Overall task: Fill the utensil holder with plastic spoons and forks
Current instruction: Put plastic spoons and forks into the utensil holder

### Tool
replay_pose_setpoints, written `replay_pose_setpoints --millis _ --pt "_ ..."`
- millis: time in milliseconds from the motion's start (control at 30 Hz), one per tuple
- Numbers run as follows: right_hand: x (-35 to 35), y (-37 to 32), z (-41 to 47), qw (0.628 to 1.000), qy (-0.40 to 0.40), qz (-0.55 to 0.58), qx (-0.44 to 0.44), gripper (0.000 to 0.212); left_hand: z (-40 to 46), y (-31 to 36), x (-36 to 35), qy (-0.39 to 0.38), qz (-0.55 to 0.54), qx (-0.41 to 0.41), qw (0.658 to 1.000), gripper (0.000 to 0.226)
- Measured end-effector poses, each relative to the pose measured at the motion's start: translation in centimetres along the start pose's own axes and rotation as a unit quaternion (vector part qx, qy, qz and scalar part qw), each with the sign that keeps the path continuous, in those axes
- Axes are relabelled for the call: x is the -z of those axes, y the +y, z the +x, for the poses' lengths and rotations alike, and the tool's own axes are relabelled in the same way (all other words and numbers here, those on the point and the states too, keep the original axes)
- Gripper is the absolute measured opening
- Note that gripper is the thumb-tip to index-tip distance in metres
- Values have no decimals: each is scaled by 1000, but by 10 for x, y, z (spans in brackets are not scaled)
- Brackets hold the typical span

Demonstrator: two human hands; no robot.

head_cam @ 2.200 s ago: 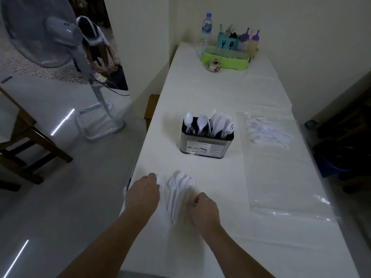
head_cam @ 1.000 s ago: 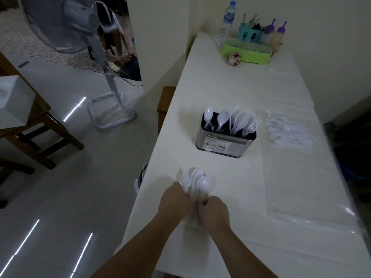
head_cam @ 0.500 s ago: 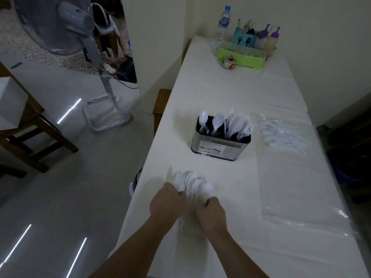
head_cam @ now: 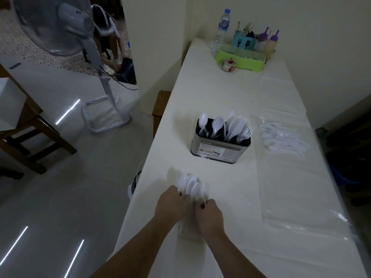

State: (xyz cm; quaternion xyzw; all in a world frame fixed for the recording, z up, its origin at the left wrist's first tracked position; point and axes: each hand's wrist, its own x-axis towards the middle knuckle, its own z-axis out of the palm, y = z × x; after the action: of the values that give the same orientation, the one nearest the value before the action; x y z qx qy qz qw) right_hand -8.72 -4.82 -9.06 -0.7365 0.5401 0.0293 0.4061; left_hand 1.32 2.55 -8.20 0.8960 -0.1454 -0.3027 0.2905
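Item: spoons (head_cam: 190, 184), bunched; I am clamping both grips, left hand (head_cam: 172, 203) and right hand (head_cam: 208, 214), on handles. Risk: loose bundle fanning, spilling off bench (head_cam: 230, 93) edge.

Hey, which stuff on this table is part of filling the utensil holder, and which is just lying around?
Part of the job:
utensil holder
spoon bundle, held by left hand and right hand
bagged cutlery

Lying around:
water bottle
green tray
sauce bottles

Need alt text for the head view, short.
Both hands, left hand and right hand, grip a bunch of white plastic spoons on a white table. Beyond stands a metal utensil holder with spoons and forks.
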Motion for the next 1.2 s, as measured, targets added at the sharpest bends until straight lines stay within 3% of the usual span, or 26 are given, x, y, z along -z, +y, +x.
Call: replay_pose_setpoints --millis 400,667,933,1200 --pt "-4 -2 8 997 -17 -67 24 18 11 -6 -9 -33 18 -14 999 17" --pt "-3 -8 6 999 -35 -25 1 17 11 0 -3 -15 25 -15 999 25" --pt "4 -15 -3 1000 -17 2 -10 23 8 4 5 -10 -3 10 1000 13" --pt "7 -13 -6 998 1 57 -19 29 -3 8 7 -10 -22 36 999 32"
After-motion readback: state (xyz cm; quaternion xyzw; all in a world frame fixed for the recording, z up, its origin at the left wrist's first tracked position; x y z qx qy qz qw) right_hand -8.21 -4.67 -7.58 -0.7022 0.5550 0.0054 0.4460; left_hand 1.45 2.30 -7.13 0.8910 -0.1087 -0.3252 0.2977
